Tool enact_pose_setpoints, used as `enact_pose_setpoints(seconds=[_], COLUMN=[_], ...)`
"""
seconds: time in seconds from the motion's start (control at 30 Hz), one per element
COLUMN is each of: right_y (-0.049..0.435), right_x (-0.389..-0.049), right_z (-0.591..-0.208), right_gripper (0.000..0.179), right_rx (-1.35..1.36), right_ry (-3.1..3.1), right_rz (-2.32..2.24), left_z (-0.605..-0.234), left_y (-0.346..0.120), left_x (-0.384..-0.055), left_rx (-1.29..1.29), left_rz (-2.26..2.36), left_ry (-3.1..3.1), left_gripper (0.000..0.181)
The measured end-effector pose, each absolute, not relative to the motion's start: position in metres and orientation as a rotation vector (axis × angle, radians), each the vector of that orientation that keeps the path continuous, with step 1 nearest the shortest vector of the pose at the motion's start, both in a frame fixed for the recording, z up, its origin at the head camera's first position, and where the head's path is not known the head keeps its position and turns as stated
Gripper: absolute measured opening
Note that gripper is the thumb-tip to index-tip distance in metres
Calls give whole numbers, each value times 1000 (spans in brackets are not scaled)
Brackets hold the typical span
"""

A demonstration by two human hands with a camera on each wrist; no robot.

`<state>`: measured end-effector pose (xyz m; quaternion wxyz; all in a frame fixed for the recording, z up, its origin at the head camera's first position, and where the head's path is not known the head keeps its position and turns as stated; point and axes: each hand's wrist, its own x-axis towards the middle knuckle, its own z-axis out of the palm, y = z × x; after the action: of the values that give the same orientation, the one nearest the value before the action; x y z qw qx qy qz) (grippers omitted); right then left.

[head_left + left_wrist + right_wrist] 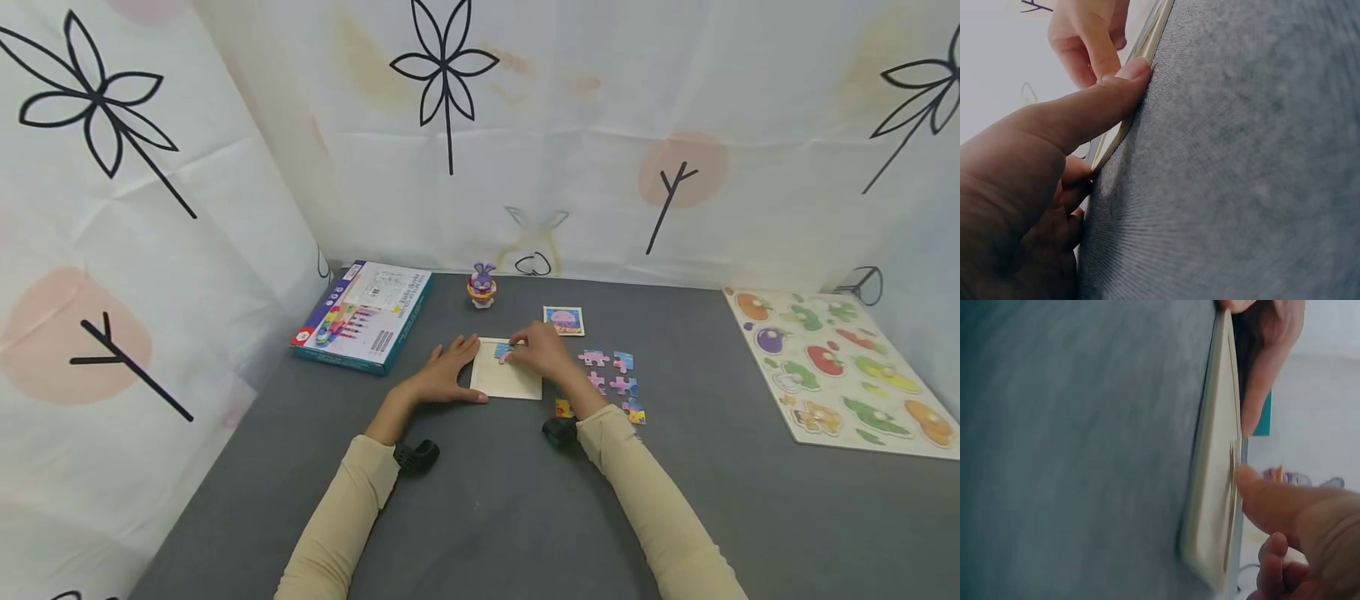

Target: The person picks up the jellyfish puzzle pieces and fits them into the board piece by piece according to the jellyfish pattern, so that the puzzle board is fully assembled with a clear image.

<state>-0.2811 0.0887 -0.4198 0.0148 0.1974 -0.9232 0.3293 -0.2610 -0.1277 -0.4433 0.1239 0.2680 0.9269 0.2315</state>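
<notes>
There are two hands (444, 375) (545, 352), at least six puzzle pieces (594, 358), one tray (498, 380), card (563, 320), box (366, 312), figurine (482, 287) and board (847, 379)

Print on the box, but nothing I can read

From my end of the feed, the head view gives me lettering on one thing, the boxed set (365, 315), and it is too small and soft to make out. I see a red patch (303, 336) with a pale mark at the near-left corner, on the purple strip (327, 302) along the left edge, where small white marks also sit. Fine lines of print run down the far-right part of the top, beside a pale panel (375, 288) with faint marks. Nearer me, a small dark block of lines (382, 341) stays equally illegible.
</notes>
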Motion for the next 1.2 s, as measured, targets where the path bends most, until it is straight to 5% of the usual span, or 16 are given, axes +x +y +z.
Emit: enact_pose_setpoints(seconds=[0.73,1.2], right_y=[70,177], right_x=[-290,-269], right_z=[-417,-391], right_gripper=[31,35], right_rx=[687,604], right_ry=[-2963,-2947], right_rz=[976,938], left_z=[-436,-439], left_y=[-127,-125], left_x=[-257,-260], left_rx=[778,862], left_rz=[674,769], left_ry=[2678,2606], left_gripper=[98,94])
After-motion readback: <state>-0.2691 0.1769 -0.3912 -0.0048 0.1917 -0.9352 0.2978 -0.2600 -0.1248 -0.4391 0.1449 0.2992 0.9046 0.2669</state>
